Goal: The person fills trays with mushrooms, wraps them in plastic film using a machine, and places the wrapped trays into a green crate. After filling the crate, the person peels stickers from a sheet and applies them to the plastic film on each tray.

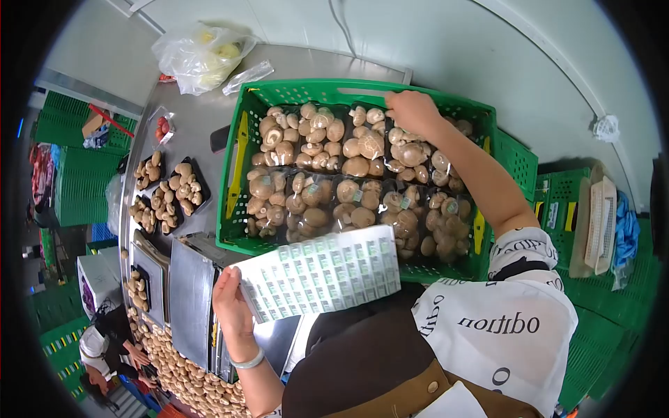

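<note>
My left hand (pixel 232 306) grips the left edge of a white sheet of small green-and-white labels (pixel 320 273). The sheet is held over the near side of a green crate (pixel 233 174). Inside the crate, clear-wrapped packs of brown mushrooms (pixel 359 143) sit in two rows. Small green labels show on several packs of the near row. My right hand (pixel 414 111) reaches over the crate to its far side, above a far-row pack and close to the rim. Its fingers are bent together, and whatever is at their tips is hidden.
Unwrapped mushroom trays (pixel 185 188) rest on the metal table at left, near a dark phone-like object (pixel 220 139). A plastic bag (pixel 202 56) lies behind. Loose mushrooms (pixel 185 369) are piled at lower left, beside another person (pixel 104 348). Green crates (pixel 557 202) stand at right.
</note>
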The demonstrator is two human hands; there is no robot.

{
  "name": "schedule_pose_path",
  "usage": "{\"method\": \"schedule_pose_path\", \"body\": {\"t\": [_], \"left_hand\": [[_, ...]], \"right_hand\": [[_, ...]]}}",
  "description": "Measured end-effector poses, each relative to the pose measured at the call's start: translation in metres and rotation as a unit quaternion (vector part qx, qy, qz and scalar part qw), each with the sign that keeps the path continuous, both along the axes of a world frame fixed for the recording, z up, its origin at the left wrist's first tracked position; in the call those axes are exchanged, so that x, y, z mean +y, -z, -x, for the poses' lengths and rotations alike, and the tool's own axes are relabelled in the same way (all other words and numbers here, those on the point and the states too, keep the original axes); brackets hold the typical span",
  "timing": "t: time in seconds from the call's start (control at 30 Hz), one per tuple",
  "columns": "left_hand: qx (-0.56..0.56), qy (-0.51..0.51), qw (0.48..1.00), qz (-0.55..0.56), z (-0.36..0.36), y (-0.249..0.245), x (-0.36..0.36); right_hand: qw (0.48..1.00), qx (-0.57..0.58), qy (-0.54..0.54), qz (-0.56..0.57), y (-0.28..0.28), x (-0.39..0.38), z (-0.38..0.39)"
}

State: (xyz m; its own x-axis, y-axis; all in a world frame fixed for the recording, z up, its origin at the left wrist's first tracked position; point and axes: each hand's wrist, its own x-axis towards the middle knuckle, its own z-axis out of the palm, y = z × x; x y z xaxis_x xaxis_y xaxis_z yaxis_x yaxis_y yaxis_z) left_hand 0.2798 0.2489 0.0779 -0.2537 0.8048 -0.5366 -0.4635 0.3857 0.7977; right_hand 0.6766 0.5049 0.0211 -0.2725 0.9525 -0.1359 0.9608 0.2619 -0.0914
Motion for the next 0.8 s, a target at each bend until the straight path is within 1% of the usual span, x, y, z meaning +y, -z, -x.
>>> {"method": "schedule_pose_path", "body": {"t": [0.03, 0.1, 0.13, 0.17, 0.2, 0.23, 0.27, 0.3, 0.37, 0.4, 0.5, 0.53, 0.63, 0.67, 0.7, 0.73, 0.77, 0.8], "left_hand": [[-0.004, -0.006, 1.000, -0.002, 0.007, -0.002, -0.001], [0.010, -0.045, 0.999, -0.012, 0.018, -0.006, -0.005], [0.019, -0.062, 0.998, -0.016, 0.025, -0.007, -0.008], [0.028, -0.080, 0.996, -0.020, 0.031, -0.008, -0.011], [0.025, -0.086, 0.996, -0.030, 0.037, -0.012, -0.014], [0.030, -0.104, 0.994, -0.026, 0.043, -0.014, -0.017], [0.033, -0.123, 0.992, -0.020, 0.049, -0.016, -0.022], [0.036, -0.141, 0.989, -0.013, 0.055, -0.018, -0.026], [0.037, -0.170, 0.985, -0.007, 0.064, -0.019, -0.032], [0.039, -0.186, 0.982, -0.001, 0.068, -0.018, -0.034], [0.027, -0.207, 0.978, -0.010, 0.083, -0.013, -0.042], [0.022, -0.212, 0.977, -0.015, 0.090, -0.011, -0.045], [0.033, -0.240, 0.970, -0.027, 0.112, -0.006, -0.058], [0.038, -0.249, 0.967, -0.027, 0.119, -0.004, -0.061], [0.004, -0.272, 0.962, -0.031, 0.126, -0.002, -0.060], [-0.028, -0.296, 0.954, -0.036, 0.134, -0.001, -0.059], [-0.057, -0.324, 0.943, -0.046, 0.144, -0.001, -0.060], [0.089, -0.314, 0.945, -0.012, 0.159, 0.013, -0.067]], "right_hand": [[0.995, 0.073, -0.027, 0.063, 0.006, 0.009, 0.005], [0.955, 0.219, -0.079, 0.185, 0.028, 0.033, 0.015], [0.965, 0.162, -0.101, 0.179, 0.036, 0.039, 0.023], [0.987, 0.083, -0.099, 0.099, 0.042, 0.040, 0.027], [0.995, 0.002, -0.095, 0.017, 0.049, 0.039, 0.030], [0.991, -0.079, -0.091, -0.065, 0.051, 0.037, 0.037], [0.992, -0.111, -0.067, -0.010, 0.031, 0.038, 0.048], [0.995, -0.040, -0.092, 0.004, 0.023, 0.041, 0.056], [0.985, 0.103, -0.135, 0.035, 0.018, 0.045, 0.068], [0.960, 0.218, -0.138, 0.109, 0.023, 0.054, 0.078], [0.937, 0.253, -0.164, 0.177, 0.042, 0.076, 0.110], [0.982, 0.070, -0.163, 0.071, 0.043, 0.075, 0.120], [0.993, -0.045, -0.111, -0.024, 0.035, 0.081, 0.145], [0.990, -0.012, -0.134, -0.049, 0.032, 0.082, 0.151], [0.984, 0.084, -0.157, 0.020, 0.033, 0.087, 0.156], [0.963, 0.180, -0.178, 0.089, 0.035, 0.095, 0.163], [0.927, 0.274, -0.203, 0.156, 0.038, 0.105, 0.175], [0.893, 0.350, -0.223, 0.174, 0.056, 0.115, 0.187]]}}
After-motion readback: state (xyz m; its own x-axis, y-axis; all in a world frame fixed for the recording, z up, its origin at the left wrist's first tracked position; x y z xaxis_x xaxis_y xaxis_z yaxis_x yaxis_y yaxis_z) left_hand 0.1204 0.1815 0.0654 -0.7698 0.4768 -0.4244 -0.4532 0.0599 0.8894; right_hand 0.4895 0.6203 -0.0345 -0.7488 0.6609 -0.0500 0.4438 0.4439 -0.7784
